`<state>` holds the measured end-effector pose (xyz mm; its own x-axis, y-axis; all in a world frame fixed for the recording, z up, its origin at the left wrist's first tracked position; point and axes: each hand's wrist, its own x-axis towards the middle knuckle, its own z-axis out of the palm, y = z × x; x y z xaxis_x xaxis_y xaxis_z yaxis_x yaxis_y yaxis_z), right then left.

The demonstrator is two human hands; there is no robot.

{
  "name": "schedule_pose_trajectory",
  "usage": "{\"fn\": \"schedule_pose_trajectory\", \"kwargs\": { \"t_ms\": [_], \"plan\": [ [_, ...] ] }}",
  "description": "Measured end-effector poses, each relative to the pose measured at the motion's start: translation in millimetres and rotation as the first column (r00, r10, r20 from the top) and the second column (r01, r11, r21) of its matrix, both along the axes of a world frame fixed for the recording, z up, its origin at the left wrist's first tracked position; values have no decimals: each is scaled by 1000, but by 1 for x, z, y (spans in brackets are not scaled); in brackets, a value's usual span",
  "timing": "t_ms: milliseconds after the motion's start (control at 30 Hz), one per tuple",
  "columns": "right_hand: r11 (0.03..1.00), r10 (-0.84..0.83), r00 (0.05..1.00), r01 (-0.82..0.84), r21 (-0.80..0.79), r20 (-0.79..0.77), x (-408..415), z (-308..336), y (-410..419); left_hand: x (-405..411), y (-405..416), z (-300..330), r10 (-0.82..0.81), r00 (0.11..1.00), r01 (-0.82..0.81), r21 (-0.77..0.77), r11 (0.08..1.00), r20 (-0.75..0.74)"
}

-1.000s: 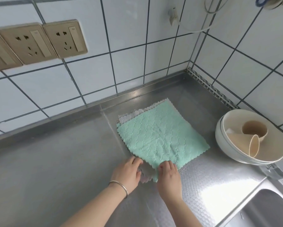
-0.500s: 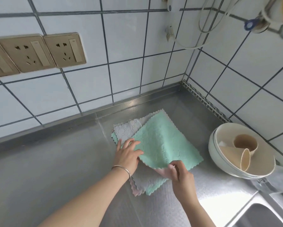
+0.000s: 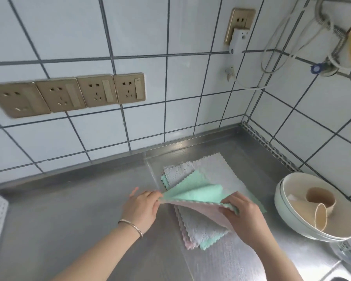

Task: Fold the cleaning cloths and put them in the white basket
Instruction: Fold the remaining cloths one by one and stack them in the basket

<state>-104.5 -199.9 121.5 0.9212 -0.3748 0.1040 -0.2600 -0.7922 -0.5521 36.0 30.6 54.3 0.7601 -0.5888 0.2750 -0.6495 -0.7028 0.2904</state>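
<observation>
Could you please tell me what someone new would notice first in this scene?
At the centre, both hands lift a mint-green fleecy cloth off a fanned stack of grey and pink cloths on the steel counter. At right sits a white bowl holding beige cups.

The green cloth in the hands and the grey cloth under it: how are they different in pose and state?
The green cloth is lifted off the pile, pinched by the left hand and right hand; the grey cloth lies on the steel counter, and neither hand grips it. The green cloth bends in a loose fold; the grey cloth is spread flat. Both have wavy edges.
</observation>
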Motion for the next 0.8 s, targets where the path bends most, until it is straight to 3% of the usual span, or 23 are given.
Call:
{"fn": "schedule_pose_trajectory", "kwargs": {
  "t_ms": [167, 400, 533, 667, 800],
  "plan": [
    [987, 91, 996, -92, 129, 13, -4, 50, 43, -24, 83, 58, 169, 981, -145, -207, 968, 100],
    [954, 223, 969, -196, 226, -103, -21, 89, 103, -72, 196, 115, 127, 984, -100, -201, 974, 129],
    [890, 250, 968, -238, 388, 18, -20, 119, 133, -87, 238, 158, 129, 983, -97, -225, 969, 133],
    [811, 234, 965, -263, 523, 121, 3, 117, 161, -77, 268, 172, 169, 986, -162, -247, 955, 9],
    [842, 288, 955, -221, 492, -64, 39, 57, 183, -51, 285, 127, 290, 932, -311, -67, 948, -216]
  ]
}}
